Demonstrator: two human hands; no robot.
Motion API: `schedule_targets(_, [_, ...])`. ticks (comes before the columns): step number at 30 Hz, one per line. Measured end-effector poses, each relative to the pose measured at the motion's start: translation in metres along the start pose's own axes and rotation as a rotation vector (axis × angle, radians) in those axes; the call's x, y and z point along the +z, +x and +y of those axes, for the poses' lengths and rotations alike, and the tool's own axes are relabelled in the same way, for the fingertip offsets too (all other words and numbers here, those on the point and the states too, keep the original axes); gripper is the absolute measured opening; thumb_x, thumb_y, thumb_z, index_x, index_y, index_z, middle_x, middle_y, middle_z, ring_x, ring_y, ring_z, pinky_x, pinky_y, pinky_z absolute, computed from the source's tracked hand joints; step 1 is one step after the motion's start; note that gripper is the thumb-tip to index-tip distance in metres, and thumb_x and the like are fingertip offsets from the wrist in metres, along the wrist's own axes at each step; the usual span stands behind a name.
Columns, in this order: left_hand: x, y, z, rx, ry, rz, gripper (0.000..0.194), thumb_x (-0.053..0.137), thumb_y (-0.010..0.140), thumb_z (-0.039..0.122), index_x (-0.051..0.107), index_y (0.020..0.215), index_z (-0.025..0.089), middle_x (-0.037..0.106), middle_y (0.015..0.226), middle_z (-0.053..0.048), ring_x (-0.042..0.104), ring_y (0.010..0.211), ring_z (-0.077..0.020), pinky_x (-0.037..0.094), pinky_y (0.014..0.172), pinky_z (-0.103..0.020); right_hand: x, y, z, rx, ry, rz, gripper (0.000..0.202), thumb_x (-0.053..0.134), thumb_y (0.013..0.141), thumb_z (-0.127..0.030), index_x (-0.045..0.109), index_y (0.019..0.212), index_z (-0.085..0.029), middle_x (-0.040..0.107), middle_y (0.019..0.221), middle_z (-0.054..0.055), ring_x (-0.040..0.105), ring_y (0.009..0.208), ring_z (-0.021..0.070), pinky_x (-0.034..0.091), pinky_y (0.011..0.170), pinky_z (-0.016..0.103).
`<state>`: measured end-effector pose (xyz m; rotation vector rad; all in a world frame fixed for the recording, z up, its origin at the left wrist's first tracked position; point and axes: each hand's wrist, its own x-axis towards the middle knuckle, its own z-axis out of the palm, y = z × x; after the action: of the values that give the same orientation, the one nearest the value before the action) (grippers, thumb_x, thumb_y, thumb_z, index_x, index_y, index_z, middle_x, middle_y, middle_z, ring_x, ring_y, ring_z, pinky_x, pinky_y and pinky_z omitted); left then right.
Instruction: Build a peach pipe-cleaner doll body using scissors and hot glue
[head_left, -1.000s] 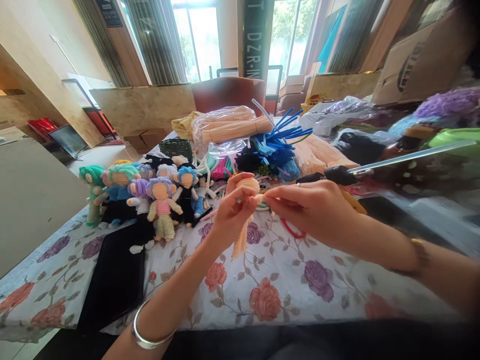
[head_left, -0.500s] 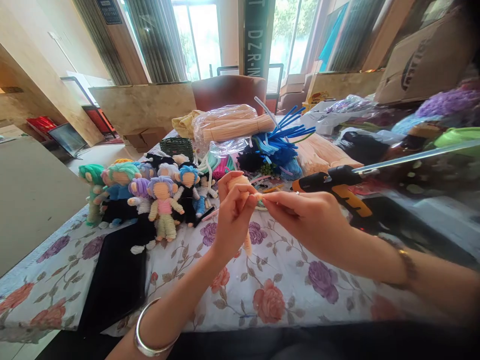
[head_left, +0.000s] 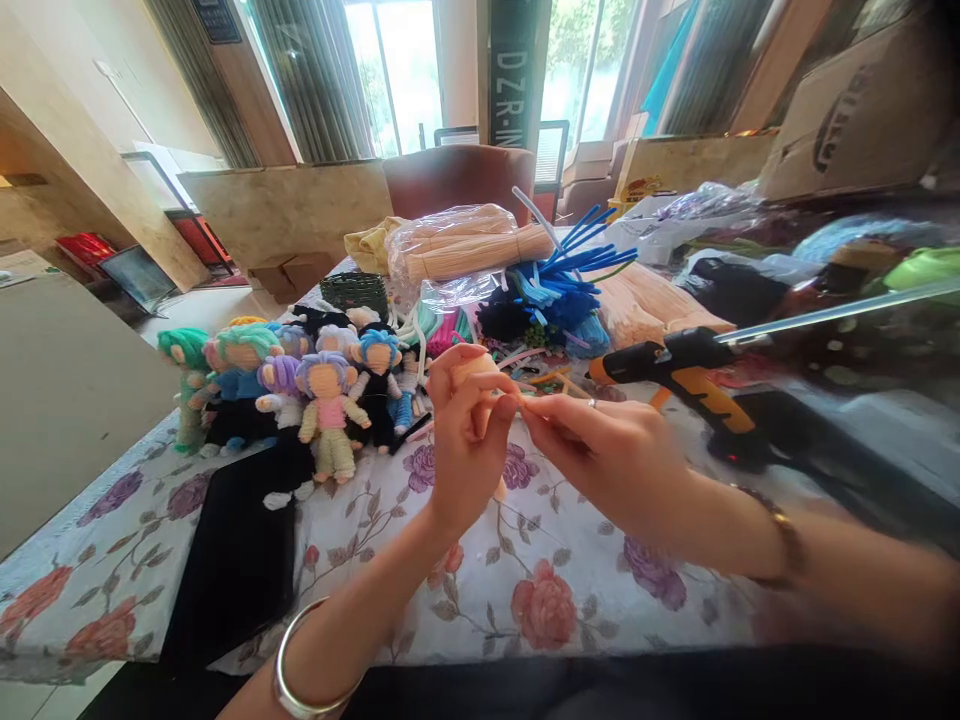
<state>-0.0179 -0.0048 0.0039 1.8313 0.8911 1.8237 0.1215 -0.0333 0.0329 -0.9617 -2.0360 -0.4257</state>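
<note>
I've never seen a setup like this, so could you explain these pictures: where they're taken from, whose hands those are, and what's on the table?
There's no robot here, only a person's two bare hands. One camera, worn on that person's head, looks forward and down.

The left hand holds a peach-coloured piece, mostly hidden by the fingers. The right hand pinches right at the left fingertips; whatever is between them is too small to tell.

The table wears a flowered cloth. On the left stand small dolls with colourful hair; on the right is a glue gun. Behind the hands are blue stems and a peach bundle in clear plastic.
</note>
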Motion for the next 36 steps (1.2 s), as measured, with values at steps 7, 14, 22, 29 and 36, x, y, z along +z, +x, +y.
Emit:
schedule_targets(7, [-0.001, 0.0, 0.002, -0.065, -0.007, -0.059, 0.012, 0.057, 0.084, 0.026, 0.06, 0.074, 0.021, 0.043, 0.107, -0.005, 0.046, 0.103, -0.0181, 0.045, 0.079, -0.029, 0.005, -0.004, -0.003, -0.024, -0.017, 0.017, 0.026, 0.049, 0.09, -0.019, 0.06, 0.067, -0.016, 0.059, 0.05, -0.003, 0.049, 0.041, 0.0055, 0.034, 0.048, 0.02])
schedule_targets(14, [-0.001, 0.0, 0.004, -0.096, 0.004, -0.053, 0.013, 0.058, 0.083, 0.02, 0.059, 0.07, 0.021, 0.043, 0.096, -0.005, 0.046, 0.097, -0.017, 0.043, 0.075, -0.027, 0.009, -0.008, -0.003, -0.061, 0.035, -0.027, 0.024, 0.046, 0.091, -0.016, 0.06, 0.071, -0.014, 0.064, 0.058, -0.001, 0.056, 0.049, 0.0071, 0.036, 0.049, 0.02])
schedule_targets(22, [0.002, 0.003, 0.004, -0.131, -0.018, -0.121, 0.011, 0.051, 0.088, 0.026, 0.061, 0.083, 0.025, 0.045, 0.109, -0.006, 0.039, 0.119, -0.02, 0.037, 0.099, -0.035, -0.001, 0.003, 0.007, 0.074, 0.002, -0.011, 0.018, 0.052, 0.088, -0.02, 0.063, 0.074, -0.016, 0.062, 0.053, -0.003, 0.05, 0.042, 0.0059, 0.034, 0.046, 0.018])
schedule_targets(29, [0.004, 0.001, 0.001, -0.197, -0.005, -0.169, 0.01, 0.053, 0.087, 0.031, 0.061, 0.084, 0.024, 0.043, 0.117, -0.007, 0.035, 0.125, -0.0215, 0.036, 0.102, -0.038, -0.004, -0.001, 0.014, 0.237, 0.066, -0.091, 0.013, 0.055, 0.086, -0.024, 0.06, 0.075, -0.019, 0.06, 0.053, -0.005, 0.05, 0.042, 0.0067, 0.035, 0.046, 0.019])
schedule_targets(36, [0.005, 0.002, -0.002, -0.265, -0.004, -0.17, 0.011, 0.058, 0.083, 0.034, 0.063, 0.081, 0.024, 0.045, 0.117, -0.008, 0.038, 0.123, -0.0224, 0.042, 0.094, -0.034, -0.003, -0.008, 0.026, 0.14, -0.011, -0.011, 0.009, 0.054, 0.088, -0.026, 0.058, 0.088, -0.018, 0.068, 0.078, 0.003, 0.062, 0.068, 0.0129, 0.045, 0.06, 0.023])
